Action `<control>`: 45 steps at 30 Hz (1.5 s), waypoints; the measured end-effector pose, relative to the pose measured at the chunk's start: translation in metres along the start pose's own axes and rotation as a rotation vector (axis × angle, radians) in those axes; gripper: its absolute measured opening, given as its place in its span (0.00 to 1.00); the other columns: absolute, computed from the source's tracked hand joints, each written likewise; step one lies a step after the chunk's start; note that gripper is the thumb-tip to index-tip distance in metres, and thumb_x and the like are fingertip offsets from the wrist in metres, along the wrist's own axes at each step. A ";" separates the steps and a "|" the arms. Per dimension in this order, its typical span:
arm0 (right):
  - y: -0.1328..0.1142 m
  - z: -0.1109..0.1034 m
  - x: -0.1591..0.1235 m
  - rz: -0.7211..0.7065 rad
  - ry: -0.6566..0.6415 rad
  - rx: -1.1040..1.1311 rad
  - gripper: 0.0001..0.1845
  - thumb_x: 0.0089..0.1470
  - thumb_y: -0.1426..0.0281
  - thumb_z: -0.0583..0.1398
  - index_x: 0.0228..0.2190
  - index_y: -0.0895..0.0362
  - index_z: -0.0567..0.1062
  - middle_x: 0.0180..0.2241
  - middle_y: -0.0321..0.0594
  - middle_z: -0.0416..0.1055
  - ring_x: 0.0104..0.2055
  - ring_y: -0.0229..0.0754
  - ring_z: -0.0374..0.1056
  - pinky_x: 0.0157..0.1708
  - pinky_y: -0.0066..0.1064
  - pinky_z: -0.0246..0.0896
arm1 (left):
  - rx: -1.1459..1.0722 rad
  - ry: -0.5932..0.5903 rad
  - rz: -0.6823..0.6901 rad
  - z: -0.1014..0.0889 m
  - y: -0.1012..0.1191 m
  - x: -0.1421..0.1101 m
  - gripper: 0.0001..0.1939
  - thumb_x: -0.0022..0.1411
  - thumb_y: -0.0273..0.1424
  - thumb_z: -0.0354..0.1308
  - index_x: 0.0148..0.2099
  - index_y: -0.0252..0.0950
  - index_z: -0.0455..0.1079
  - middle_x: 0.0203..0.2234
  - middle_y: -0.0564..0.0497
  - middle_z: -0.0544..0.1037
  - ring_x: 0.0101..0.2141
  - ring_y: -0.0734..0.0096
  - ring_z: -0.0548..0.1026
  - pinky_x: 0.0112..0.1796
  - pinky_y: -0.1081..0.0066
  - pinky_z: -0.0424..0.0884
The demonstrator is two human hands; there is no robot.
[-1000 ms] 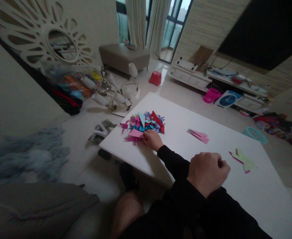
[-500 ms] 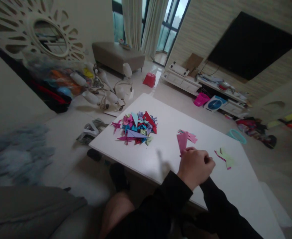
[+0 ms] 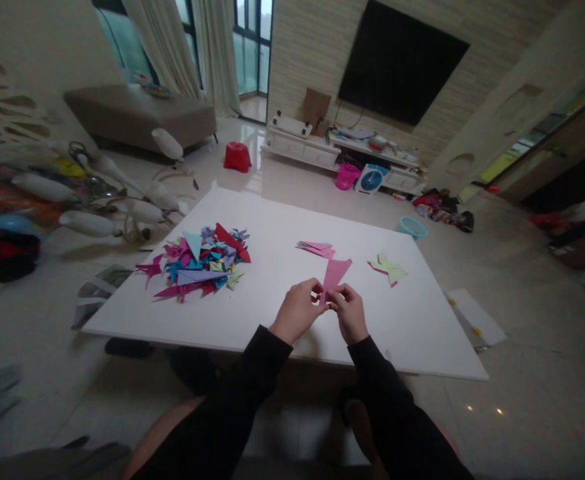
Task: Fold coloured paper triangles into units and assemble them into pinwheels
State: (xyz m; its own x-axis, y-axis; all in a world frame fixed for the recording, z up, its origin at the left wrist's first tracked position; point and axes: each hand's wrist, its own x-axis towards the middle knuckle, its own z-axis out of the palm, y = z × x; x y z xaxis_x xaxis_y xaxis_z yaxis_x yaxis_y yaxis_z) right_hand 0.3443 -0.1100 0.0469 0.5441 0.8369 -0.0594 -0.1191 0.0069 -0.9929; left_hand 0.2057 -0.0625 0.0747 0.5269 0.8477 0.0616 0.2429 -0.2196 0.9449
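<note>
A folded pink paper (image 3: 336,273) is pinched at its narrow lower end between both hands, its wide end pointing away from me. My left hand (image 3: 300,307) grips it from the left with thumb and finger. From the right, my right hand (image 3: 348,311) pinches the same end, the fingertips of both hands nearly touching. Just beyond lie several folded pink paper pieces (image 3: 317,249) in a small stack. Pale green folded paper (image 3: 391,270) with dark pink strips rests to the right.
A heap of colourful folded papers (image 3: 205,263) covers the left part of the white table (image 3: 267,220). Beyond the table are a red stool (image 3: 237,157), a pink bin (image 3: 346,176) and a teal basket (image 3: 413,227). A lamp with white shades (image 3: 142,210) stands at the left.
My view has turned to the right and levelled. My right hand, earlier mostly hidden behind the left, now shows beside it. The pink paper's wide end now tilts to the right.
</note>
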 end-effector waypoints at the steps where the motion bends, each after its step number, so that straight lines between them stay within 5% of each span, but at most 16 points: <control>1: -0.002 -0.002 0.000 -0.004 0.007 -0.008 0.16 0.41 0.66 0.71 0.21 0.56 0.69 0.21 0.30 0.70 0.23 0.35 0.68 0.22 0.25 0.63 | -0.009 -0.001 0.014 0.004 0.001 0.002 0.10 0.53 0.31 0.69 0.37 0.36 0.73 0.36 0.48 0.81 0.32 0.67 0.79 0.32 0.72 0.71; 9: -0.018 -0.025 0.000 -0.044 -0.029 0.060 0.16 0.46 0.60 0.72 0.26 0.56 0.74 0.28 0.36 0.77 0.31 0.42 0.75 0.31 0.33 0.72 | -0.268 -0.010 -0.047 0.031 0.012 0.015 0.09 0.51 0.27 0.69 0.36 0.33 0.74 0.33 0.48 0.80 0.32 0.67 0.80 0.29 0.73 0.74; 19: -0.021 -0.037 -0.002 -0.069 -0.028 0.071 0.17 0.46 0.57 0.72 0.27 0.56 0.77 0.28 0.38 0.77 0.28 0.40 0.72 0.27 0.30 0.65 | -0.616 -0.105 -0.150 0.031 0.016 0.013 0.21 0.45 0.33 0.76 0.37 0.31 0.71 0.35 0.46 0.81 0.34 0.61 0.82 0.35 0.67 0.77; 27: -0.022 -0.030 0.000 -0.040 -0.014 0.130 0.17 0.47 0.56 0.71 0.25 0.55 0.73 0.25 0.32 0.73 0.25 0.35 0.68 0.25 0.27 0.61 | -0.687 -0.095 -0.181 0.024 0.014 0.013 0.22 0.47 0.35 0.75 0.40 0.31 0.71 0.38 0.45 0.81 0.32 0.68 0.81 0.36 0.67 0.77; 33: -0.020 -0.027 0.000 0.059 0.015 0.101 0.17 0.42 0.59 0.71 0.24 0.55 0.73 0.22 0.30 0.70 0.23 0.33 0.66 0.23 0.24 0.56 | -0.722 -0.060 -0.245 0.019 0.015 0.013 0.24 0.46 0.30 0.75 0.42 0.32 0.69 0.28 0.49 0.80 0.29 0.69 0.79 0.33 0.68 0.78; 45: -0.023 -0.025 -0.005 -0.057 0.001 0.069 0.09 0.48 0.62 0.67 0.25 0.55 0.78 0.30 0.35 0.75 0.32 0.37 0.67 0.28 0.27 0.61 | -0.655 -0.020 -0.241 0.017 0.014 0.012 0.18 0.50 0.29 0.72 0.39 0.32 0.68 0.23 0.47 0.80 0.24 0.69 0.78 0.27 0.71 0.74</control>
State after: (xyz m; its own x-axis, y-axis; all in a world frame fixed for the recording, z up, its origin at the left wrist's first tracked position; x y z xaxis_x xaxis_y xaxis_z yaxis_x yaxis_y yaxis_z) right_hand 0.3653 -0.1282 0.0677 0.5522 0.8337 -0.0031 -0.1450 0.0924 -0.9851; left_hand 0.2290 -0.0639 0.0831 0.5362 0.8260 -0.1741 -0.1835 0.3154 0.9310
